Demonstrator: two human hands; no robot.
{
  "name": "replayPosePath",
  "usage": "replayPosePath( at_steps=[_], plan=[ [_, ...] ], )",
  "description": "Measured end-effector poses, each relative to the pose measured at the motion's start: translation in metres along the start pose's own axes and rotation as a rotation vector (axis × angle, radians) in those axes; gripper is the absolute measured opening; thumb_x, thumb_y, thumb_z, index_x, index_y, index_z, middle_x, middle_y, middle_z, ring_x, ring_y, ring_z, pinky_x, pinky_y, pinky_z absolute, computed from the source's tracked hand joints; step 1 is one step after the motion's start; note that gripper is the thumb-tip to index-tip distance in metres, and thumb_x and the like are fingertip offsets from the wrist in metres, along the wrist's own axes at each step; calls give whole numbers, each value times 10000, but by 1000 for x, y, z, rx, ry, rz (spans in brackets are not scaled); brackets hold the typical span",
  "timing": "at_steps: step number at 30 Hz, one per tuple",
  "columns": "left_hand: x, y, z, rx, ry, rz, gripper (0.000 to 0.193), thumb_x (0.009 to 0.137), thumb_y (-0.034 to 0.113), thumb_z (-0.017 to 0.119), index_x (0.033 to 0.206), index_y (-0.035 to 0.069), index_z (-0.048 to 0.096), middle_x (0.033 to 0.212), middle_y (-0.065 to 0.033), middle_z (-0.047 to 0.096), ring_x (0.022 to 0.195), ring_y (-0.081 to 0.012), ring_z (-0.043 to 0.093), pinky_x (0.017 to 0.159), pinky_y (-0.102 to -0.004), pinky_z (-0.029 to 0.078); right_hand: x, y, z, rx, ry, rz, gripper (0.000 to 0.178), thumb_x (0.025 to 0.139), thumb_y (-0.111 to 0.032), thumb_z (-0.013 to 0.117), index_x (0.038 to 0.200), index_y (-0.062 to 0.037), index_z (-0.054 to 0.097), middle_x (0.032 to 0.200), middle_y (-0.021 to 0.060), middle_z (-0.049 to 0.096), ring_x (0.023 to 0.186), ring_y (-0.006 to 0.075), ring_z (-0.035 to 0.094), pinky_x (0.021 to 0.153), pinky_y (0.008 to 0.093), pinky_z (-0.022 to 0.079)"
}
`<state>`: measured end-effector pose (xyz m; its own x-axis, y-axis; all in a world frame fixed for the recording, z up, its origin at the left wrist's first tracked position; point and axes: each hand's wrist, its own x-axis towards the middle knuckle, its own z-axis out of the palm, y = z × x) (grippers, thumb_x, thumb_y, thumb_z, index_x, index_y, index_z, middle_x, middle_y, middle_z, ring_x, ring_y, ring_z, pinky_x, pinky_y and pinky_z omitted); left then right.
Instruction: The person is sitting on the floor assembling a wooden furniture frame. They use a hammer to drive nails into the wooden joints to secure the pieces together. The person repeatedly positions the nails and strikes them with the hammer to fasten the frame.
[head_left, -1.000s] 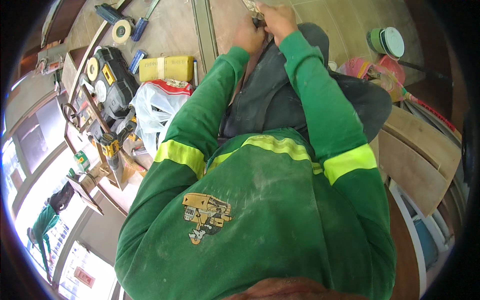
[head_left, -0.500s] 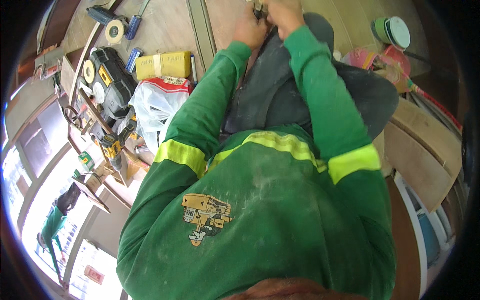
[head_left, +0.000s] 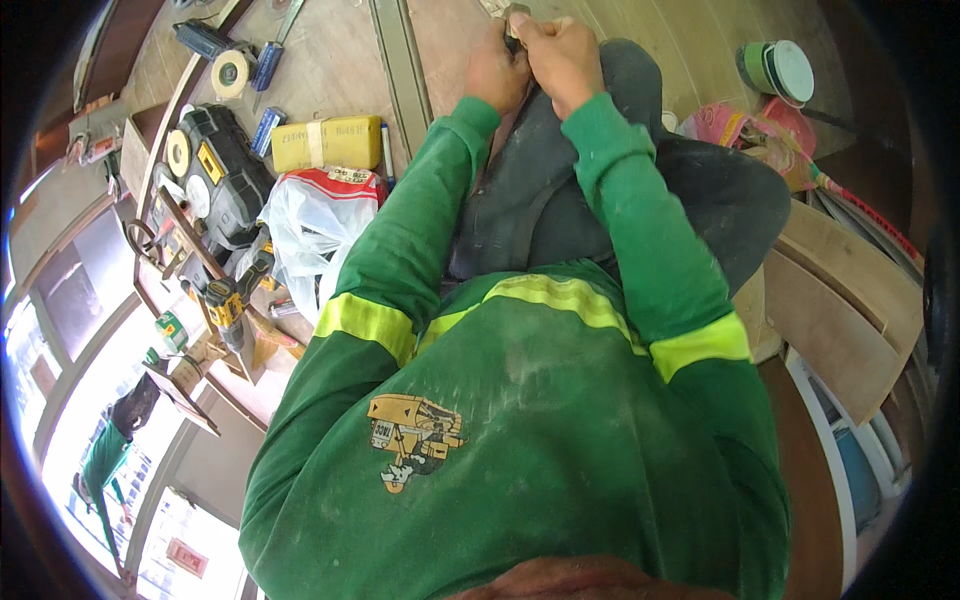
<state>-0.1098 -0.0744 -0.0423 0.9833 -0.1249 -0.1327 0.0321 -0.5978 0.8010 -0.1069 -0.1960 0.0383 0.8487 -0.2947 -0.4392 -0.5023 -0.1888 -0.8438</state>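
Observation:
At the top of the view, above my bent knee, my left hand (head_left: 497,72) and my right hand (head_left: 565,66) are close together with their fingers curled. A small brownish piece (head_left: 515,12) shows between the fingertips, cut by the picture's upper edge, and its kind is unclear. The thumb and forefinger of my right hand pinch at it. My left hand is closed beside it, with most of its fingers hidden. Both forearms, in green sleeves with yellow bands, reach forward over dark trousers.
Left of me lie a white plastic bag (head_left: 312,225), a yellow wrapped block (head_left: 330,145), a black tool case (head_left: 222,170), a tape roll (head_left: 231,74) and a yellow cordless drill (head_left: 224,303). Boards (head_left: 835,310) and a green-white spool (head_left: 790,72) are at right. Another person (head_left: 106,450) is far left.
Both hands have come slightly lower in the picture, toward me, and more of the right hand's fingers shows. They stay together at the small piece.

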Motion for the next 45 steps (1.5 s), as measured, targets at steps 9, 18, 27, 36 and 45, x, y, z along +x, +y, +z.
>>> replayPosePath(
  at_steps=[9,18,27,36,45],
  plan=[
    [-2,8,-1,-52,4,-17,498,949,287,689,1336,2,558,1138,-295,724,1072,-469,696,893,-522,548,10,-3,0,-74,90,-170,344,881,-279,715,756,41,731,703,215,711,652,326,708,660,450,546],
    [4,-10,7,-14,-13,11,527,982,330,670,1408,57,520,1198,-273,723,1122,-479,687,931,-505,553,-4,8,2,-92,116,-198,445,853,-380,788,681,21,700,737,246,711,710,387,704,750,486,557],
    [13,-20,16,-57,63,97,544,942,245,662,1413,28,499,1106,-317,714,1047,-509,681,896,-534,550,17,9,7,-220,207,-279,372,929,-280,719,786,64,711,807,239,744,755,393,723,728,485,555],
    [6,1,8,-65,46,34,560,935,239,667,1427,26,505,1142,-307,709,1096,-489,677,934,-523,541,16,13,7,-179,171,-323,486,883,-421,733,698,28,707,770,294,711,784,453,722,814,530,564],
    [6,-15,13,-17,92,129,553,934,219,670,1418,21,494,1080,-332,717,1032,-534,678,874,-570,551,5,6,-4,-198,69,-245,480,869,-420,773,871,53,695,851,215,740,798,335,717,771,447,563]
  ],
)
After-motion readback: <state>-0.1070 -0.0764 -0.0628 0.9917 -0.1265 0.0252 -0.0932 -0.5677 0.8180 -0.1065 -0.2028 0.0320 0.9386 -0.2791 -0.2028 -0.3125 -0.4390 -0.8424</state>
